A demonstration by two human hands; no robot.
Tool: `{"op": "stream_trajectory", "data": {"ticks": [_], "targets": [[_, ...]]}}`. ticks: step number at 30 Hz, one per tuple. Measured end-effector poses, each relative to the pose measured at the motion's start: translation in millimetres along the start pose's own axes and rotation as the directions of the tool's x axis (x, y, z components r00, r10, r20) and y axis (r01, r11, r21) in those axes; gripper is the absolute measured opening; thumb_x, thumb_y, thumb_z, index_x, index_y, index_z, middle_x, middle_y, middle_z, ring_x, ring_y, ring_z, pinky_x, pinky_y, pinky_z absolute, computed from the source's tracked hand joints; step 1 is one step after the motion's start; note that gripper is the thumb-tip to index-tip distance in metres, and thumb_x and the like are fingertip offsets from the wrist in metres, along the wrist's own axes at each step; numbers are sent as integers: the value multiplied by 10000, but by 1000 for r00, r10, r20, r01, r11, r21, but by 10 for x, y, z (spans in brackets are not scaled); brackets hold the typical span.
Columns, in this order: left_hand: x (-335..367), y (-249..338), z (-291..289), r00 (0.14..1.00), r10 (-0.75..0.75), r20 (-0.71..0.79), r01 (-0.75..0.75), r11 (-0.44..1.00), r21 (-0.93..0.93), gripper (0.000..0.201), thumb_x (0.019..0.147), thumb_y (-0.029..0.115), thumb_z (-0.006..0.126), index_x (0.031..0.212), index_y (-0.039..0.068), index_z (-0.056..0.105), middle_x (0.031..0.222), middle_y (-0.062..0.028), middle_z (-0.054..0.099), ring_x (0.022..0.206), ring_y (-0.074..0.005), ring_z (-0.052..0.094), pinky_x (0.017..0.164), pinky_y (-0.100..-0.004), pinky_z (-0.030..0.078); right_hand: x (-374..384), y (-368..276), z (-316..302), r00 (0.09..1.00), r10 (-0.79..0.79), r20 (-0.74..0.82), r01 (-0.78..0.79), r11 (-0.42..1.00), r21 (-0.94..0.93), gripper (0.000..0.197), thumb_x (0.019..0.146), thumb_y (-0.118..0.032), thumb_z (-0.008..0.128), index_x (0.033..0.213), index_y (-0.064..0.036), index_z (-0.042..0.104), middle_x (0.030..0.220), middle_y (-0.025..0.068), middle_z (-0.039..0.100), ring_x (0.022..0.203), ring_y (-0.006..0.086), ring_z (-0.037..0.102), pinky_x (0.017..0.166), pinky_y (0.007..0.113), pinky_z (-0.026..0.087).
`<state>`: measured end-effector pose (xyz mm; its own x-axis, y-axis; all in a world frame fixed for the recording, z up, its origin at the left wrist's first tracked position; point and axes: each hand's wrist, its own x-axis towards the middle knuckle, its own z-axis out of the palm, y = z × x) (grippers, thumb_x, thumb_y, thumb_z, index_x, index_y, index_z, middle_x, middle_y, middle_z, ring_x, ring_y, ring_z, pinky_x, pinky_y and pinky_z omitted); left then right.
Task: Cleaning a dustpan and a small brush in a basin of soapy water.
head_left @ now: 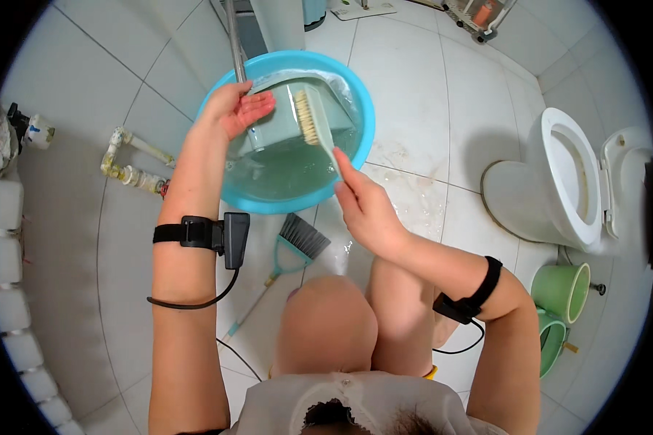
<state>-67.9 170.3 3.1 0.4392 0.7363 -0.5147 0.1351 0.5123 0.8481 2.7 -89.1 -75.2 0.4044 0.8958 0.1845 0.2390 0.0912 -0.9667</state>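
Note:
A light blue basin (368, 130) of cloudy, greenish water (290, 177) stands on the floor in front of me. Tilted in it is a pale grey-green dustpan (276, 130), its lower edge under the water. The dustpan's metal handle (236, 43) rises to the upper left and passes behind my left hand (241, 109). That hand is open at the handle, fingers stretched out and palm turned up; whether it touches the handle is unclear. My right hand (370, 206) is closed around the handle of a scrub brush (319, 123). Its cream bristles face left, over the dustpan.
A broom (297, 246) with dark bristles lies on the tiled floor between the basin and my knees. At the right stand a white toilet (559, 174) and two green buckets (559, 290). Pipes (130, 167) run along the left wall. Wet spots mark the tiles beside the basin.

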Motion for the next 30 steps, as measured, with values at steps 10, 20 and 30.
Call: {"op": "stream_trajectory", "data": {"ticks": [10, 20, 30], "targets": [[295, -233, -445, 995, -94, -43, 91, 994, -60, 171, 883, 70, 451, 980, -67, 417, 856, -190, 577, 722, -286, 636, 635, -355, 587, 537, 834, -83, 975, -100, 196, 163, 927, -338, 439, 889, -150, 434, 1316, -244, 389, 896, 181, 588, 797, 361, 564, 721, 418, 457], [323, -82, -386, 997, -78, -5, 71, 876, 478, 235, 808, 202, 631, 876, -8, 553, 655, -91, 575, 623, -175, 616, 490, -245, 521, 609, 1174, -173, 962, 246, 119, -215, 950, -226, 415, 904, -164, 413, 1311, -88, 387, 885, 229, 606, 827, 360, 586, 790, 367, 461], [199, -121, -34, 928, 365, 76, -4, -195, 981, 604, 753, 624, 532, 893, 55, 680, 805, -124, 657, 787, -271, 629, 711, -370, 461, 416, 406, 228, 982, -154, 109, 176, 957, -232, 485, 871, -123, 433, 1320, 15, 313, 658, 258, 575, 519, 355, 579, 483, 436, 465]]}}
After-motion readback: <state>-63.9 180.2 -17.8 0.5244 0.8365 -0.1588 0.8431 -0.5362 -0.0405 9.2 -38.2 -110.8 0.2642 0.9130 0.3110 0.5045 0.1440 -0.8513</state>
